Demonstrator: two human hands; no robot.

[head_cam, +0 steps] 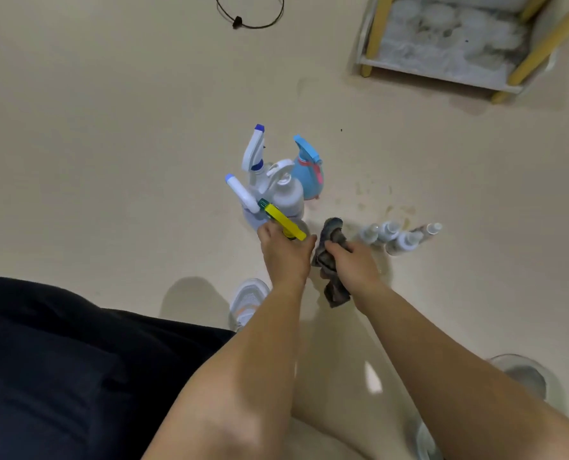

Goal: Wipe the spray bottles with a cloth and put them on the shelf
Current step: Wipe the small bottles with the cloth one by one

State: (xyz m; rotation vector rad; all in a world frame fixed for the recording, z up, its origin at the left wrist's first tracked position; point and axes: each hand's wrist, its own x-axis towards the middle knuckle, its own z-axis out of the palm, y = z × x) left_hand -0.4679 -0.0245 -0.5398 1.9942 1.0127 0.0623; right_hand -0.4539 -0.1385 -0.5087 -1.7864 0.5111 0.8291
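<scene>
My left hand (284,257) grips a spray bottle with a yellow trigger head (283,222); its body is hidden under the hand. My right hand (352,263) holds a crumpled dark grey cloth (331,257) just right of that bottle. Behind them on the floor stand a white bottle (288,194), two white sprayers with blue tips (254,151) and a light blue bottle (309,174). Several small clear bottles (396,237) stand to the right. The shelf (449,44), with yellow legs and a whitish board, is at the far upper right.
A black cable loop (249,14) lies on the beige floor at the top. My white shoes (248,300) and dark shorts fill the lower frame. Brownish stains mark the floor near the small bottles.
</scene>
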